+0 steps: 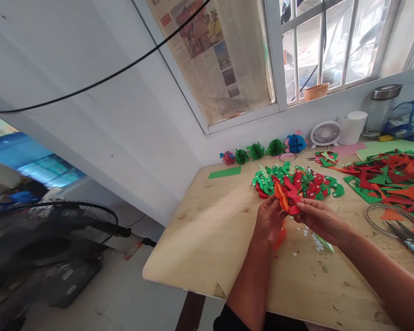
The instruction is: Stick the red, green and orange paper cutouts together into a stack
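Between my two hands is a cluster of red and orange paper cutouts (287,195), raised over the table. My left hand (269,216) grips its left side, fingers closed on the orange part. On the right side, my right hand (315,216) pinches the red part with thumb and fingers. Just behind lies a heap of green and red curved paper cutouts (279,174) dotted with small white squares. Below my left hand, an orange paper piece (279,236) is partly hidden. Small white squares (319,243) lie scattered on the wood near my right wrist.
Finished-looking paper balls (257,151) line the wall, beside a small white fan (326,134). Red, orange and green paper scraps (393,174) cover the right side, with scissors (409,236) and a metal ring (393,219) nearer. A green paper strip (224,173) lies at the back left.
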### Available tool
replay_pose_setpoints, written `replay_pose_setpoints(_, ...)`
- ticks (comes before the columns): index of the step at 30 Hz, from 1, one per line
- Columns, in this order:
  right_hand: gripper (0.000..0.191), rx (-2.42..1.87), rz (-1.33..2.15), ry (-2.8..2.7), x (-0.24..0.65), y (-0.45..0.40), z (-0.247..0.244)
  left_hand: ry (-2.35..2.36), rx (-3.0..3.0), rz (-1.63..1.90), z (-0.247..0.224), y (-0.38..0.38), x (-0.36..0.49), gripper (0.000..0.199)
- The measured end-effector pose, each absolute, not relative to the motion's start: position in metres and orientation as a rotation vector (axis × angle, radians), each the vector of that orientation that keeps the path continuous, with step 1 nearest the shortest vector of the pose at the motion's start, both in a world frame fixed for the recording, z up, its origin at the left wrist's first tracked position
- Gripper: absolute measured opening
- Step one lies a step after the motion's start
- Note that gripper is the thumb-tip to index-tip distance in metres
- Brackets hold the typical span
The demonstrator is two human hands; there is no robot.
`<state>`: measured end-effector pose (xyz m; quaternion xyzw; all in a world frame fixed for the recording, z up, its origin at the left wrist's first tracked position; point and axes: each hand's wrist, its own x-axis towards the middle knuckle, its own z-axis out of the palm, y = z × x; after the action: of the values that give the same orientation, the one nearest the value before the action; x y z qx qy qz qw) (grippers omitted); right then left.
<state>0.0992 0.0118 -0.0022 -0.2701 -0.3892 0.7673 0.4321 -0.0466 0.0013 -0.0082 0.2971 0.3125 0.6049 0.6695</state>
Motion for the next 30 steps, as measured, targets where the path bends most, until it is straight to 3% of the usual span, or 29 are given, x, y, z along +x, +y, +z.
replay_pose_setpoints(21,0.016,-0.705,1.916,-1.010,0.101,0.011,-0.001,0.571,0.628,1.373,-0.011,0.001,-0.053,0.018)
replay_pose_setpoints(30,0.034,-0.997,1.575,-1.398,0.104,0.015,0.003,0.668,0.523,1.389,0.000,-0.002,-0.064,0.021)
